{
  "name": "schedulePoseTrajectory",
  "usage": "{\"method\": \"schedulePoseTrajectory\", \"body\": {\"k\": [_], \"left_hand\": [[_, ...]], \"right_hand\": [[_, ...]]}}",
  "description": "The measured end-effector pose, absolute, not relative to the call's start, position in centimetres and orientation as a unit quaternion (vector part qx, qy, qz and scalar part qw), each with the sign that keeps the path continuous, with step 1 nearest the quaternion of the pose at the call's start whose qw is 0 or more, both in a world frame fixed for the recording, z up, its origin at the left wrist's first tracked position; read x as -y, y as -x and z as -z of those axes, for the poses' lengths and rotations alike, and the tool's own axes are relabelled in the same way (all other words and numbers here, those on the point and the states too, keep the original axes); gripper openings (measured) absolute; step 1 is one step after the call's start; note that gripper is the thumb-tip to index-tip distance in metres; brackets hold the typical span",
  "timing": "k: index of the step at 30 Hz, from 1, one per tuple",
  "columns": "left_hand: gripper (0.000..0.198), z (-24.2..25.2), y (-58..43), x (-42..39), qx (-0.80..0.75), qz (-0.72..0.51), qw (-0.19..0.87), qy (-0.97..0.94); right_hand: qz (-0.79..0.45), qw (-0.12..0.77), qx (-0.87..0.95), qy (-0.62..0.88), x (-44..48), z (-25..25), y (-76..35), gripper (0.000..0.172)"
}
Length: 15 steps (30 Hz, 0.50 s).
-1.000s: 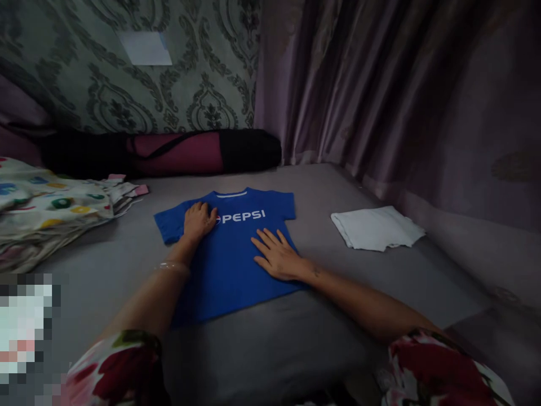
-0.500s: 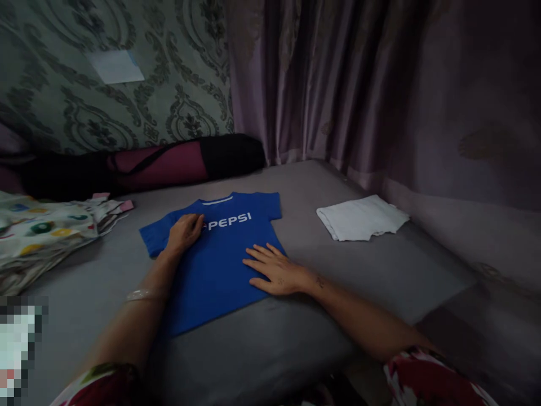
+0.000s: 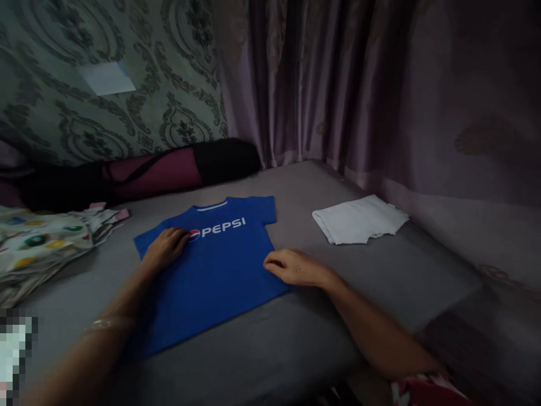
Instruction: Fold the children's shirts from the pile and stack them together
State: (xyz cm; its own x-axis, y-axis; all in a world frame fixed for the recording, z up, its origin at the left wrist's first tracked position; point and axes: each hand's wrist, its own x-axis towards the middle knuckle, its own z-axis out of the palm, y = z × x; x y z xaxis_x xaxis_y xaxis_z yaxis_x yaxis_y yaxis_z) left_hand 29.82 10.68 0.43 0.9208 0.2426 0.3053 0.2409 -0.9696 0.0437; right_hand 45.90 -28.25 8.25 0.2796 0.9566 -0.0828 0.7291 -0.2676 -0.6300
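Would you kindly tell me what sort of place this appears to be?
Probably a bedroom at home: there is a broad, bed-like grey surface, with long purple curtains alongside and ornate patterned wallpaper behind.

The person wears 1 pale bracelet (image 3: 103, 323) and a red-and-white sleeve (image 3: 426, 390).

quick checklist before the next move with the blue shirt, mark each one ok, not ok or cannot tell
1. Blue shirt spread out, PEPSI lettering facing up: ok.
2. Right grip at the shirt's right side edge: ok.
3. Fabric held in the right grip: cannot tell; thumb and fingers come together at the edge, but a hold is not visible.
4. Shirt's whole outline visible: not ok; the left grip covers part of its left side.
5. White cloth and patterned cloth pile apart from the shirt: ok.
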Motion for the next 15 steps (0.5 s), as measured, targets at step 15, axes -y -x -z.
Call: {"method": "schedulePoseTrajectory", "body": {"k": [15], "left_hand": [[0.03, -6.2, -44.8, -2.2, -0.043, -0.11, 0.193, -0.974]], "right_hand": [[-0.166, 0.117, 0.397, 0.895, 28.2, -7.1, -45.6, 0.032]]}}
